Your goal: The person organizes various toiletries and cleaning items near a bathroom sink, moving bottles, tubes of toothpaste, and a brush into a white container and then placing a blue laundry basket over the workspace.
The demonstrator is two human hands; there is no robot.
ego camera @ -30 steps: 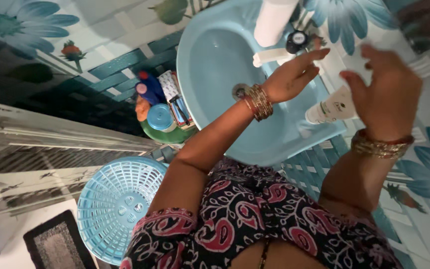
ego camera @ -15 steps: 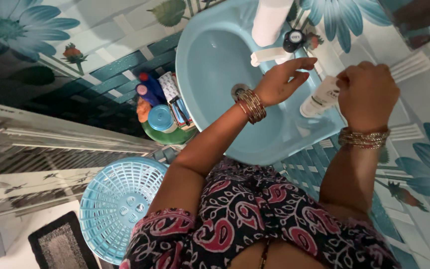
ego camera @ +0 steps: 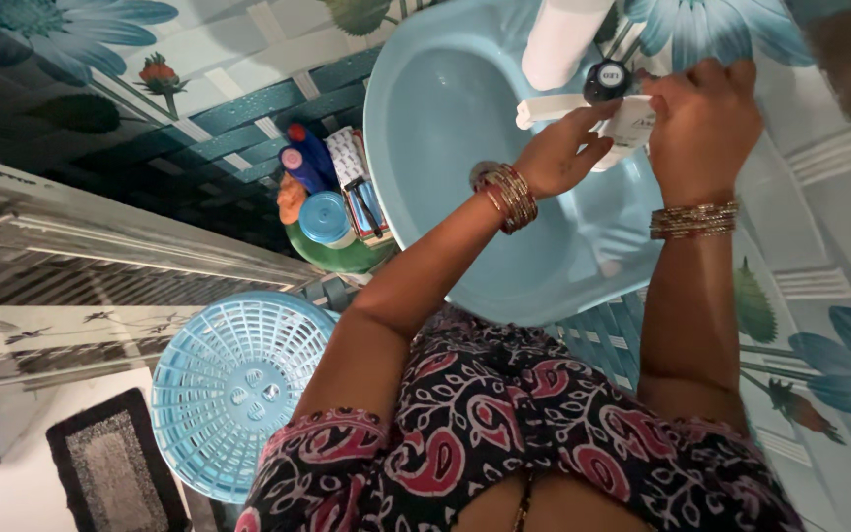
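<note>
Right hand point(ego camera: 701, 123) is wrapped around a white tube point(ego camera: 627, 128), fingers curled shut on it, holding it up over the far side of the light blue sink point(ego camera: 425, 128), right by the white tap point(ego camera: 549, 108) with its dark knob point(ego camera: 608, 79). Left hand point(ego camera: 568, 148) is half open with fingers loosely spread, fingertips point(ego camera: 598, 118) touching the lower end of the same tube, not really gripping anything. Both wrists have stacks of gold bangles point(ego camera: 509, 197). Off to the side of the sink there's a green tub point(ego camera: 342, 251) crammed with bottles and packets, and lower down a pale blue plastic basket point(ego camera: 229, 384) sits near a dark floor mat point(ego camera: 115, 473). Flower-pattern tiles all around.
</note>
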